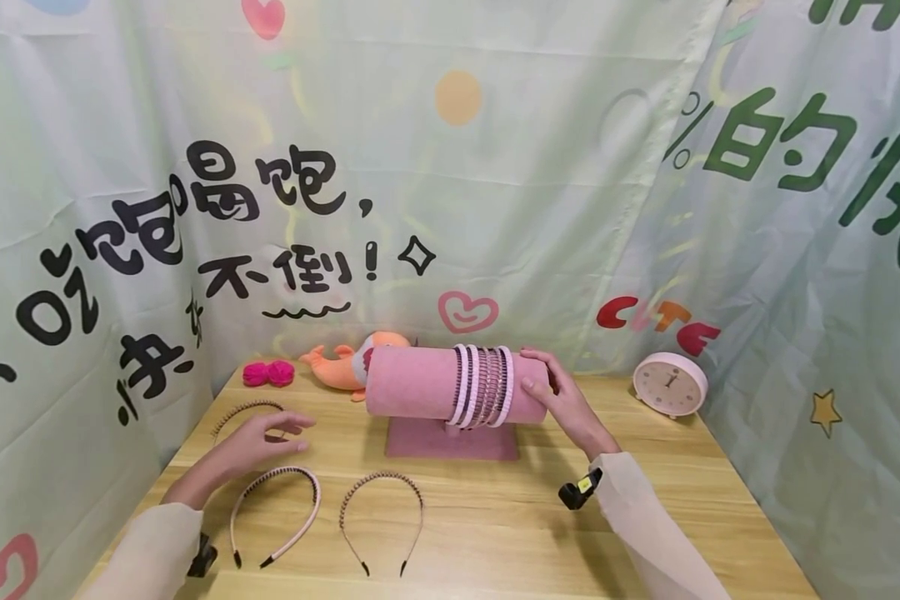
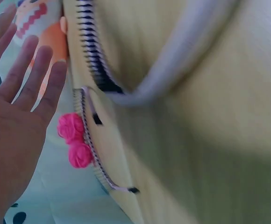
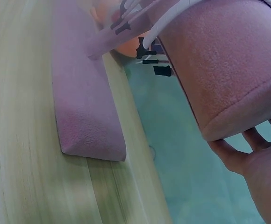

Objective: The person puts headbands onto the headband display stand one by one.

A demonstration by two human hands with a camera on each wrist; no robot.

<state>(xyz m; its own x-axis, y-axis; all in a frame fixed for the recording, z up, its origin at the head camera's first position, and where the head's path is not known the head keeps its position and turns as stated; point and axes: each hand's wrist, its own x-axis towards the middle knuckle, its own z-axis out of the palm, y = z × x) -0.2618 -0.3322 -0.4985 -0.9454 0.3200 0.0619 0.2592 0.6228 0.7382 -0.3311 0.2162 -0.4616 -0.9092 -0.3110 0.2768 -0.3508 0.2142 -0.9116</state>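
A pink plush headband stand (image 1: 412,383) lies crosswise on its post and flat base, several headbands (image 1: 486,385) looped round its right half. My right hand (image 1: 567,407) grips the roll's right end, thumb on the front; in the right wrist view fingertips meet the end's edge. My left hand (image 1: 255,442) hovers empty with fingers extended, over the table's left side. Below it in the head view lies a pale pink headband (image 1: 317,496) with black teeth, and right of that a thin brownish twisted headband (image 1: 381,475). Another headband (image 1: 243,406) lies behind, partly hidden by the hand.
Along the table's back edge are a bright pink puffy item (image 1: 268,373) and an orange plush toy (image 1: 337,367), partly behind the stand. A pink round clock (image 1: 671,384) stands at the back right. Printed curtains (image 1: 525,208) hang behind and at both sides of the wooden table (image 1: 495,533).
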